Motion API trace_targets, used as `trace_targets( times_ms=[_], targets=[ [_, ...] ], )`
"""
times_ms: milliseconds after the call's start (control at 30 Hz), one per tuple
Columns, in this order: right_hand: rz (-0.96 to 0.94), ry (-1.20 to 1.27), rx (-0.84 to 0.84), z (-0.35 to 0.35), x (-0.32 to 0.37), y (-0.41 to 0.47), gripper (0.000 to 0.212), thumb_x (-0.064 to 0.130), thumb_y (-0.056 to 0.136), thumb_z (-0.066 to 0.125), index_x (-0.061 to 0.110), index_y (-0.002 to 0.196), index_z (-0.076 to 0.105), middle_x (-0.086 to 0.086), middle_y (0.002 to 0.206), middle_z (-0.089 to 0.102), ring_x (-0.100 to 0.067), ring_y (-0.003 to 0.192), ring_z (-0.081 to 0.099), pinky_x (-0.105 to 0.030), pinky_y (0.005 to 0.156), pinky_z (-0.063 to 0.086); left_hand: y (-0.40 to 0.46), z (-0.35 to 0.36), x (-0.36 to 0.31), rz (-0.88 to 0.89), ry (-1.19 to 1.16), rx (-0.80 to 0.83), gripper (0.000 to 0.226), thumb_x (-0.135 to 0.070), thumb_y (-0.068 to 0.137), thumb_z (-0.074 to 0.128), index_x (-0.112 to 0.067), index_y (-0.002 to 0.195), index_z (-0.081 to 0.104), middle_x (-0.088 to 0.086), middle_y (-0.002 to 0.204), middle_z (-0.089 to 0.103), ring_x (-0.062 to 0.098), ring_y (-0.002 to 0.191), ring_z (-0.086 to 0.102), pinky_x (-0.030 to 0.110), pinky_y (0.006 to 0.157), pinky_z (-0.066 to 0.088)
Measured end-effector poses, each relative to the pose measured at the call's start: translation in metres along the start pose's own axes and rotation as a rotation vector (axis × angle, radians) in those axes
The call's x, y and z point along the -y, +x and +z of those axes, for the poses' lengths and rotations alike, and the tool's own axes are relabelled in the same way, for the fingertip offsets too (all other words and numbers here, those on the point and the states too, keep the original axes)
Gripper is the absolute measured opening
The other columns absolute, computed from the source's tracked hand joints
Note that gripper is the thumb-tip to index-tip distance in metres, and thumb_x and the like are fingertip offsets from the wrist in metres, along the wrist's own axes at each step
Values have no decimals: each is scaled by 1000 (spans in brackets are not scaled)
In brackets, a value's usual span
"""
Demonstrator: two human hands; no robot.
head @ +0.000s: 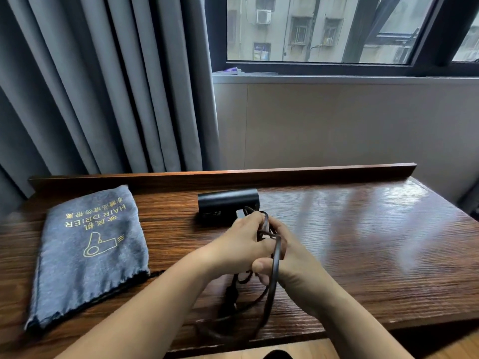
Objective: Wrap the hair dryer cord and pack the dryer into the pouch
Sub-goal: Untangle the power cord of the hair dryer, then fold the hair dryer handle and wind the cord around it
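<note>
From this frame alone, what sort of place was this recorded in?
Probably a hotel room. A grey pouch printed HAIR DRIER lies on a wooden desk beside a black hair dryer; full-length grey curtains hang beside a window facing an apartment block.

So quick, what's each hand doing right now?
Left hand: fingers curled round the black cord, holding it.
Right hand: thumb and fingers gripping the same cord.
</note>
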State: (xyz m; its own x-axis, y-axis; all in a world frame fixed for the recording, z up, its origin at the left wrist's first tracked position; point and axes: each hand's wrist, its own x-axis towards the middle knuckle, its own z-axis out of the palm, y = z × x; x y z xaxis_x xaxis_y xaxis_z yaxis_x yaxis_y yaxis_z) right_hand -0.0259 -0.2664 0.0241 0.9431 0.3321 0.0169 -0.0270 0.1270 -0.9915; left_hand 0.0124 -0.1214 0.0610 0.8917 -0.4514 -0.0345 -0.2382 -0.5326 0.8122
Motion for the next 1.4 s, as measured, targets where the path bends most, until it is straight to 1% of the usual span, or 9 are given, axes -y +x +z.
trace_targets(
  times_ms=[267,400,533,633,833,1100,1233,1300,1400],
  targets=[
    [16,-74,-152,-13,10,7,33,9,93,61,31,116,60,-7,82,66,-19,69,53,-29,59,38,4,-29,3,-29,-173,286,32,-16,87,72,-18,114,55,7,106,66,5,88,64,24,78,53],
    [93,24,-306,-36,17,10,22,9,98,52,20,115,58,-3,75,66,-9,60,51,-15,41,31,12,-54,24,74,153,83,39,-18,84,72,-35,115,55,-5,117,56,-7,96,54,16,85,44],
    [149,241,-428,-57,20,16,14,7,99,48,17,102,56,-7,73,64,-9,56,49,-13,35,27,29,-69,56,157,635,-97,89,-46,72,80,-38,147,32,-1,154,27,20,149,10,45,122,14],
    [170,312,-488,-69,22,17,22,7,100,43,22,98,58,-7,74,63,-9,54,47,-13,33,24,42,-77,74,9,862,-34,110,-47,73,79,-41,154,5,5,165,-1,24,151,-14,47,123,-2],
    [183,228,-592,-88,12,22,34,12,103,39,24,130,56,-7,79,63,-6,51,45,-13,33,20,57,-73,84,-80,645,-63,74,-54,87,58,-36,151,23,0,142,46,25,131,47,37,111,36],
    [150,210,-719,-94,4,30,32,6,101,38,21,122,56,-11,91,64,-11,61,51,-16,35,36,35,-74,91,-370,552,-204,69,-67,80,56,-22,132,48,4,124,57,24,106,58,38,90,49],
    [142,262,-695,-85,3,41,13,7,102,42,13,96,52,-15,94,58,-23,75,61,-24,52,59,17,-89,91,-503,373,-171,73,-55,80,63,-20,140,41,4,125,58,20,101,56,32,83,44],
    [178,120,-675,-83,2,46,12,21,101,49,11,108,51,-17,102,58,-26,84,63,-31,68,62,9,-92,92,-556,271,-236,68,-53,79,64,-19,135,45,3,114,58,20,95,58,33,80,48],
    [258,-542,-611,-82,2,42,78,54,91,54,21,152,17,-10,123,58,-33,118,58,-44,102,43,-2,-95,96,-585,147,-386,64,-47,79,67,-16,131,46,4,111,56,24,98,57,33,79,47]
  ],
)
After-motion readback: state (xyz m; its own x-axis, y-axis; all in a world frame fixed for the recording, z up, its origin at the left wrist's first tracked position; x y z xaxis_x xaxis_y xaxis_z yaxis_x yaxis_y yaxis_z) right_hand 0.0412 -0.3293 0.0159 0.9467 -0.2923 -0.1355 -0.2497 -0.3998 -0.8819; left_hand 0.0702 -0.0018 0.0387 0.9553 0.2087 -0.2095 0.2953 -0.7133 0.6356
